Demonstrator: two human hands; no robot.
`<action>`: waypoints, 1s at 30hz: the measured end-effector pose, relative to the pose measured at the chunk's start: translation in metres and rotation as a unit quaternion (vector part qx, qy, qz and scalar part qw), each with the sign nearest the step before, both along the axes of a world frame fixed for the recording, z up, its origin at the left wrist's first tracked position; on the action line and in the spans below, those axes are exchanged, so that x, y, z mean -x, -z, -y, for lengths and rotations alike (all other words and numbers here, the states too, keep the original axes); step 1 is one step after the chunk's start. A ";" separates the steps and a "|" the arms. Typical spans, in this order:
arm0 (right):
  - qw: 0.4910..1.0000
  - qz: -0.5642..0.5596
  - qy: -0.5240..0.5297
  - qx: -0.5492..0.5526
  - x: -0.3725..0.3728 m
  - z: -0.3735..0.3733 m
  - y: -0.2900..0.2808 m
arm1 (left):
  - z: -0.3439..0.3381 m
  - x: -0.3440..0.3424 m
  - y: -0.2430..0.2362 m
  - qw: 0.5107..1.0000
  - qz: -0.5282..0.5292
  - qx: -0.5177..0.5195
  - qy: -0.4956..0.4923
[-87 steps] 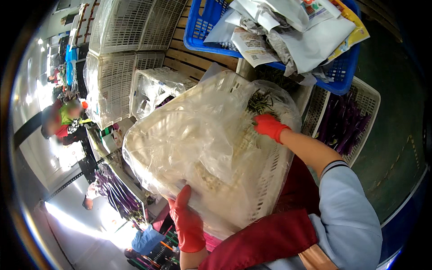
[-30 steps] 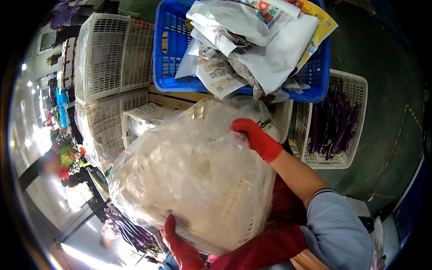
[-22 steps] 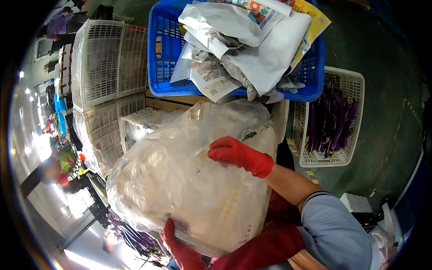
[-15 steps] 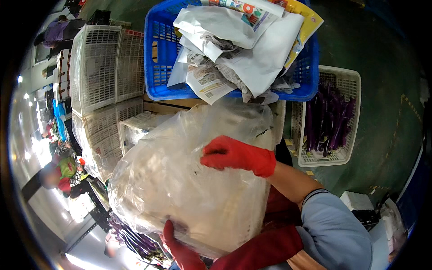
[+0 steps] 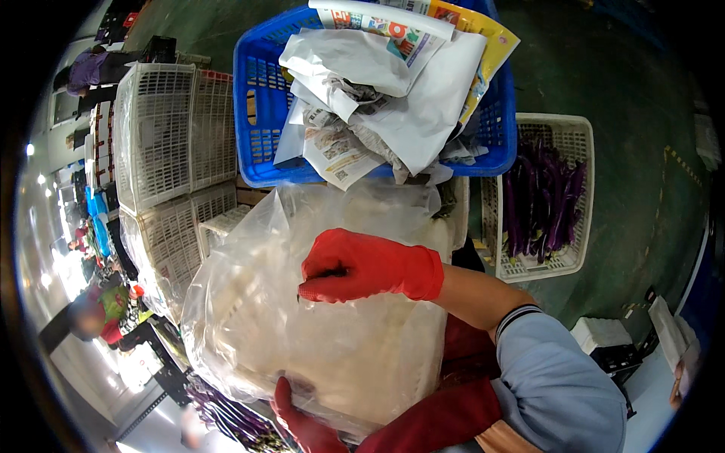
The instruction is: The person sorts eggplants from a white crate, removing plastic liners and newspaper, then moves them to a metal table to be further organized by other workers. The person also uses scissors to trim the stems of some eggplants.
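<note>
A large clear plastic sheet or bag spreads in front of me over something pale, whose kind I cannot make out. My right hand, in a bright red glove, is above its middle. Thumb and fingertips are pinched together; a tiny dark bit shows at their tip, too small to name. My left hand, in a darker red glove, grips the near edge of the plastic, with the thumb on top and the other fingers mostly hidden.
Beyond the plastic stands a blue basket heaped with waste paper. A white crate of purple eggplants stands at right. Stacked white crates rise at left. More eggplants lie at lower left. A person is farther left.
My right hand has moved left and slightly nearer, with its fingers now pinched over the plastic. My left hand keeps its place at the edge. The view has shifted a little.
</note>
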State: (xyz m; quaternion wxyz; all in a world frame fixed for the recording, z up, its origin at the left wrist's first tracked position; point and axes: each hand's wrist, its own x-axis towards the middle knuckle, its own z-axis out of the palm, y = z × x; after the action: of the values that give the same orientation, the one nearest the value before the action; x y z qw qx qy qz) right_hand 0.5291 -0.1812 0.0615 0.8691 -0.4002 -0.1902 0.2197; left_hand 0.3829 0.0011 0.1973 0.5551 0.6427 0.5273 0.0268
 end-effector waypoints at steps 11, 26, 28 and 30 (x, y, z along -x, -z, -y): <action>0.947 0.308 0.062 -0.066 0.022 -0.015 -0.033 | -0.036 0.023 0.016 0.997 0.041 -0.001 0.071; 0.758 0.021 0.146 0.635 0.164 -0.003 0.168 | -0.069 0.056 0.019 0.995 0.081 0.012 0.055; 0.732 -0.100 0.152 0.656 0.211 0.008 0.199 | -0.078 0.068 0.016 0.993 0.096 0.028 0.065; 0.731 -0.210 0.171 0.626 0.243 0.010 0.220 | -0.084 0.086 0.009 0.987 0.129 0.012 0.091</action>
State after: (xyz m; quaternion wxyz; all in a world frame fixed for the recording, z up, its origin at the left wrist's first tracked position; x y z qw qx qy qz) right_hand 0.2861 -0.1909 -0.1584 0.4626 -0.8230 0.2497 0.2152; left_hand 0.2966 0.0855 0.1880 0.6260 0.6727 0.3910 0.0524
